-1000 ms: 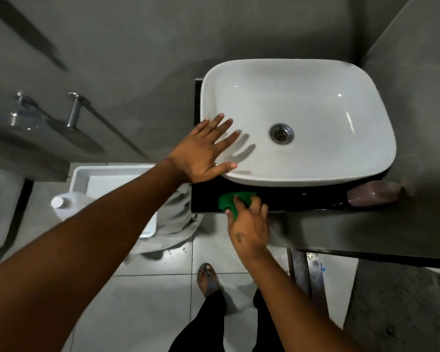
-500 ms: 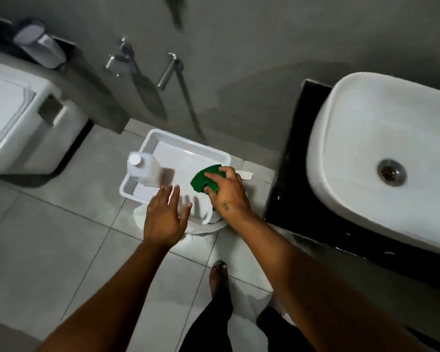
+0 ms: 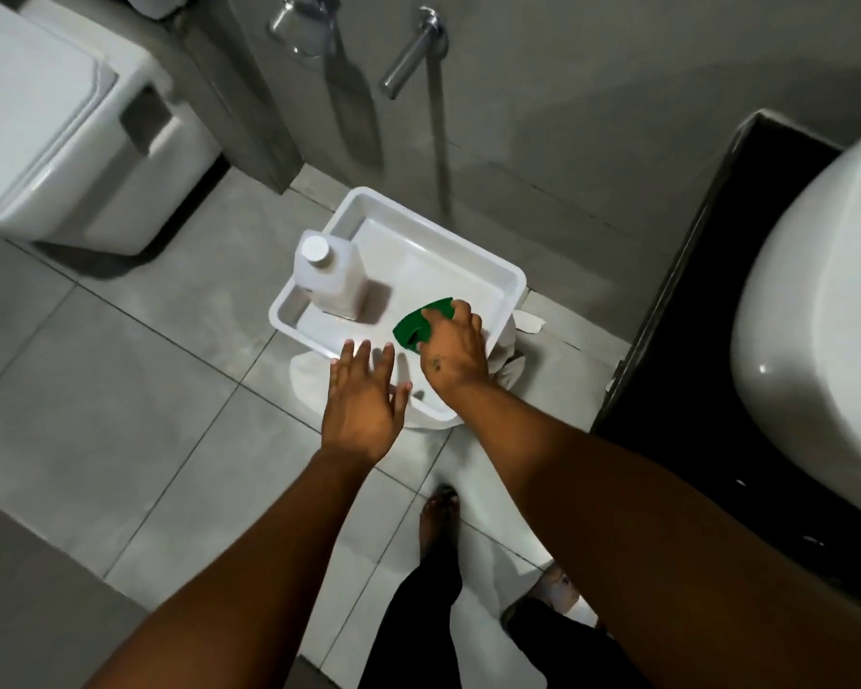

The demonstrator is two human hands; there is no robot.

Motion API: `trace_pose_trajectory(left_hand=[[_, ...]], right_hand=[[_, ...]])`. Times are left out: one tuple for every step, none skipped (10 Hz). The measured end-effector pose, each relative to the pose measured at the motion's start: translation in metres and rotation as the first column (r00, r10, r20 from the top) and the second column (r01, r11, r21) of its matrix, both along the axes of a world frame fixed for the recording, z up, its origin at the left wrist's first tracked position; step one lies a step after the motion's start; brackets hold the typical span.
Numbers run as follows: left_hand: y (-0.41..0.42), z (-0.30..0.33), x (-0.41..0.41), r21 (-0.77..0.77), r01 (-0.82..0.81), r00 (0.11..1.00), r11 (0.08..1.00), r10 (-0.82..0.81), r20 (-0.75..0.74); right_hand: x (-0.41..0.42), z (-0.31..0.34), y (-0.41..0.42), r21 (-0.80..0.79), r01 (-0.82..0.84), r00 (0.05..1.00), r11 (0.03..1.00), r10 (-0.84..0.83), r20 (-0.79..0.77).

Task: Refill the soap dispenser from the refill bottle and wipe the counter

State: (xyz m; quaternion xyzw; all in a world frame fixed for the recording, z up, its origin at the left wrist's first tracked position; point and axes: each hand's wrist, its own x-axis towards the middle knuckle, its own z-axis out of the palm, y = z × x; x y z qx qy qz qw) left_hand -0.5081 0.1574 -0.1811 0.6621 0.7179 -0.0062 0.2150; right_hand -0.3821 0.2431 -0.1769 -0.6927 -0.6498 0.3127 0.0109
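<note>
Right hand [image 3: 452, 354] grips the green cloth [image 3: 421, 323] over the white tray [image 3: 510, 285]; left hand [image 3: 364, 396] hovers empty, fingers spread, beside the refill bottle [image 3: 330, 280].

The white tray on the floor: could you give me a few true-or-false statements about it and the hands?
1. The right hand holds a green cloth over the white tray. True.
2. A capped bottle stands in the tray. True.
3. The left hand grips the bottle. False: it is open and apart from it, at the tray's near edge.
4. The tray sits on the black counter. False: it is on the tiled floor.
</note>
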Motion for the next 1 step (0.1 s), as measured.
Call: trace_pose_trajectory(left_hand=[[-0.0025, 0.0085, 0.0069, 0.002, 0.015, 1.0, 1.0, -0.015, -0.027]], right_hand=[[0.0127, 0.0276, -0.0023, -0.015, 0.084, 0.981, 0.996, -0.085, -0.173]])
